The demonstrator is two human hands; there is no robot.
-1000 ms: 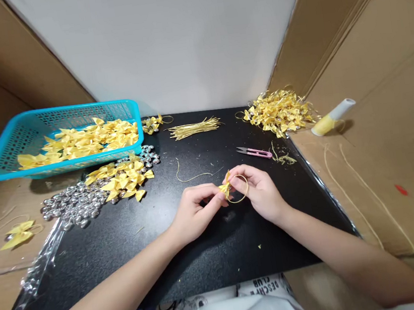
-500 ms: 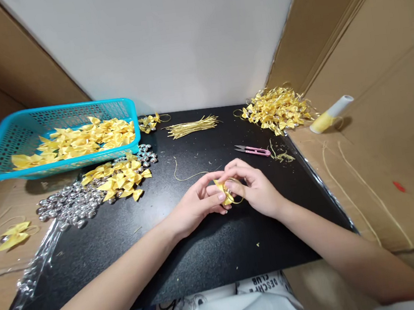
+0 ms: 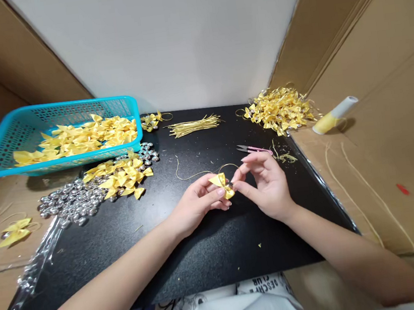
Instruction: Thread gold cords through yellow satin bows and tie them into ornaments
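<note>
My left hand (image 3: 198,204) pinches a small yellow ribbon bow (image 3: 221,182) over the middle of the black mat (image 3: 189,249). My right hand (image 3: 266,183) is beside it, thumb and forefinger pinched on a thin gold cord (image 3: 227,165) that loops up from the bow; its other fingers are lifted and spread. Loose yellow bows (image 3: 120,174) lie on the mat to the left, next to a heap of silver bells (image 3: 70,201).
A blue basket (image 3: 0,151) of yellow bows stands back left. Cut gold cords (image 3: 193,125), pink snips (image 3: 254,149), a pile of finished bows (image 3: 279,109) and a thread spool (image 3: 333,116) lie at the back and right. Cardboard walls close in both sides.
The cord ring that my right hand held around the bow is drawn up into a loop above it. My right fingers have opened out and the bow has turned flat-on in my left hand.
</note>
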